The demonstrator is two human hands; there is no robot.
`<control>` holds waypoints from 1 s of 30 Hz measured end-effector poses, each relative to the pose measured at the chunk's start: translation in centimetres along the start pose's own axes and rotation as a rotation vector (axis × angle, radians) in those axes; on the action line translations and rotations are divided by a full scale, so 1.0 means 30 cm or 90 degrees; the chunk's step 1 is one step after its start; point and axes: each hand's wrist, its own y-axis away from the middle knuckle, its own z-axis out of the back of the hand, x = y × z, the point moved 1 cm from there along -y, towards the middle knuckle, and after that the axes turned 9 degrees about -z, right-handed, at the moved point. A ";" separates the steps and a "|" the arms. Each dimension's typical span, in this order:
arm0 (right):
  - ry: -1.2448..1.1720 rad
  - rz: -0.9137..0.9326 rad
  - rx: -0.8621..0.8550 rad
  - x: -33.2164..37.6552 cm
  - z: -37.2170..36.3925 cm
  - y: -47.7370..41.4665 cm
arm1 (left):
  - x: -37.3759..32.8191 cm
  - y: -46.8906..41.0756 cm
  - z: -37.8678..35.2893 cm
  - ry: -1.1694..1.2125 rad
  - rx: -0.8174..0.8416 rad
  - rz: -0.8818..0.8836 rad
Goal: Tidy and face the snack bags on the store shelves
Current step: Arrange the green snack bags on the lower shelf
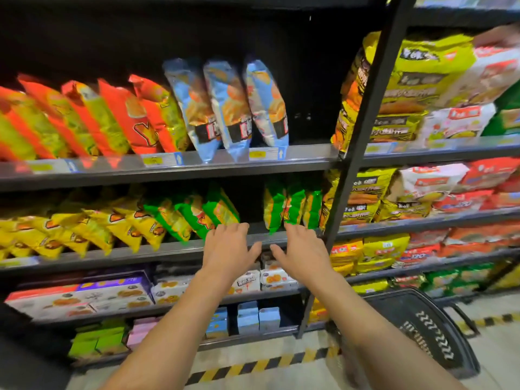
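Note:
Green snack bags stand on the second shelf (168, 250) in two groups with a dark gap between them: a leaning left group (194, 213) and an upright right group (291, 206). My left hand (229, 249) reaches out, fingers spread and straight, its tips at the foot of the left group. My right hand (302, 250) is likewise spread, fingertips at the bottom of the right group. Neither hand holds a bag. Yellow bags (84, 226) lean beside the green ones. On the shelf above stand orange bags (98, 119) and blue bags (228, 108).
A black upright post (357, 136) divides this bay from a bay of stacked noodle packs (416, 88) on the right. Boxed biscuits (84, 299) fill the lower shelves. A black shopping basket (422, 327) sits on the floor at lower right, by yellow-black floor tape (253, 364).

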 end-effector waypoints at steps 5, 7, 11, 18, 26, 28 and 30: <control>-0.050 -0.007 -0.013 0.098 -0.033 -0.014 | 0.101 -0.017 -0.026 0.018 0.010 -0.001; -0.071 -0.014 -0.032 0.107 -0.039 -0.043 | 0.120 -0.051 -0.032 0.029 0.007 0.008; -0.098 -0.017 -0.065 0.094 -0.065 -0.130 | 0.133 -0.140 -0.052 0.020 -0.002 0.020; -0.133 -0.012 -0.083 0.085 -0.127 -0.317 | 0.221 -0.287 -0.095 0.019 -0.019 0.062; -0.189 -0.171 -0.086 0.076 -0.182 -0.557 | 0.375 -0.431 -0.189 -0.040 0.018 0.102; -0.160 -0.203 -0.085 0.079 -0.206 -0.603 | 0.400 -0.460 -0.216 -0.054 0.035 0.100; -0.153 -0.230 -0.088 0.084 -0.233 -0.636 | 0.424 -0.484 -0.233 -0.061 0.057 0.098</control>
